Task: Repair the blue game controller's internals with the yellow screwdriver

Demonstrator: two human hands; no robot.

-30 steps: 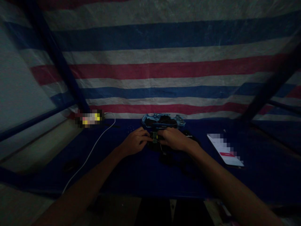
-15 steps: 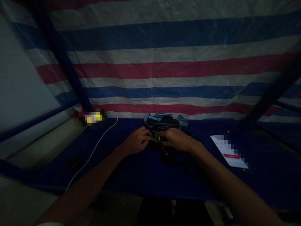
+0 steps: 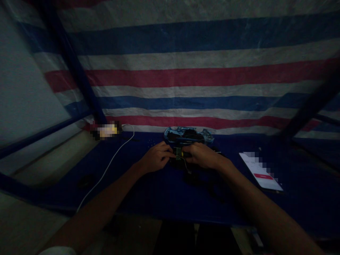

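Between my hands is a small green circuit board [image 3: 178, 153] on a dark part whose outline is lost in shadow. My left hand [image 3: 158, 156] grips the left side of this part, its fingertips at the board's edge. A small yellow-and-black tool [image 3: 186, 154] is in the closed fingers of my right hand [image 3: 201, 155], with its yellow end beside the board; its exact kind is too dark to tell. A thin pale wire [image 3: 186, 165] hangs from the board toward me. Just behind my hands lies a blue toy car body shell [image 3: 188, 134], its dark inside showing.
Several tiny light bits, perhaps screws [image 3: 151, 143], lie left of the shell. A lit phone [image 3: 261, 171] rests at the right. A white cable [image 3: 113, 157] crosses the blue table [image 3: 148, 198] on the left. Dark items [image 3: 193, 179] lie nearer me. Striped sheeting [image 3: 172, 78] hangs behind.
The view has shifted slightly. My left hand's fingertips reach a little further onto the board, and more of the pale wire shows. Both hands keep their hold.
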